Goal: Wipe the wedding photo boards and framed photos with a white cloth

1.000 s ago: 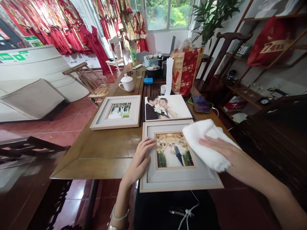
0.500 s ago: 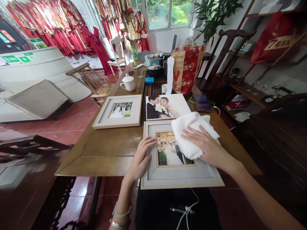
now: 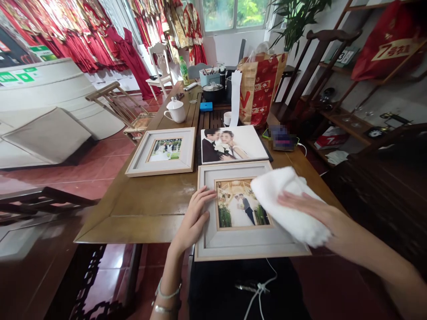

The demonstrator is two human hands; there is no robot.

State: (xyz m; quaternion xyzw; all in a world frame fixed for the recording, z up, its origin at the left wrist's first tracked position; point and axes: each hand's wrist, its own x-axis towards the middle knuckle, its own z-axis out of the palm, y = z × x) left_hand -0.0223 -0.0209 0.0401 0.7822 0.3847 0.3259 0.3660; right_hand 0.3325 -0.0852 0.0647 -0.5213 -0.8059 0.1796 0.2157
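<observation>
A picture frame point(image 3: 233, 243) holding a wedding photo lies face up at the front of a wooden table point(image 3: 150, 200). The person's left hand point(image 3: 193, 218) rests on the frame's left border, its fingers loosely spread and gripping nothing. The right hand point(image 3: 308, 208) lies over a folded white cloth point(image 3: 282, 195) on the frame's right side; those fingers are nearly straight, and with the thumb hidden I cannot tell whether they pinch the cloth. The cloth covers the photo's upper right corner and hangs past the frame's right border.

The frame's near edge seems to jut beyond the table, so a hard downward push there could tip it toward the lap, the left hand being only lightly laid on. A strong sideways rub might skid the frame, and a push away could knock it into the photo board point(image 3: 251, 142) just beyond its far edge. The second frame point(image 3: 138, 162), beyond and to the left of it, looks less at risk.
</observation>
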